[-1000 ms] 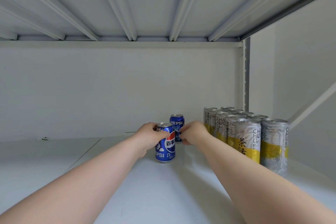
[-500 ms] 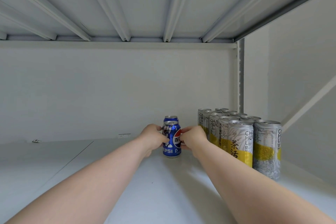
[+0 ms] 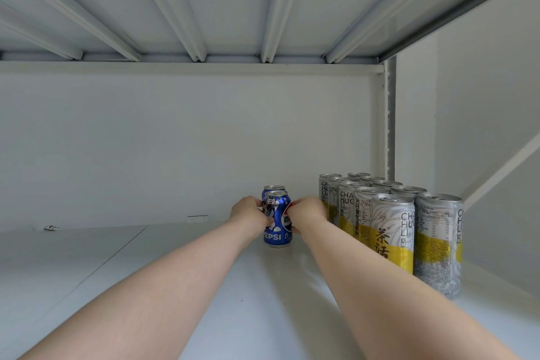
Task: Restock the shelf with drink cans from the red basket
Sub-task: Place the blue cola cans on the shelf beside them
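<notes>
A blue Pepsi can [image 3: 277,223] stands upright on the white shelf [image 3: 204,286], deep in the middle. My left hand [image 3: 248,215] grips its left side and my right hand [image 3: 306,215] grips its right side. Directly behind it stands a second blue Pepsi can [image 3: 273,187], of which only the top shows. To the right, tall silver and yellow tea cans [image 3: 393,231] stand in two rows running front to back. The red basket is out of view.
The shelf above [image 3: 233,9] hangs low overhead with ribbed supports. A white back wall [image 3: 175,140] closes the rear, and a metal upright [image 3: 390,114] stands at the back right. Bare shelf surface stretches left of the Pepsi cans.
Both hands have pushed the front Pepsi can back and a little right, so it now lines up directly before the rear one. The view has shifted slightly.
</notes>
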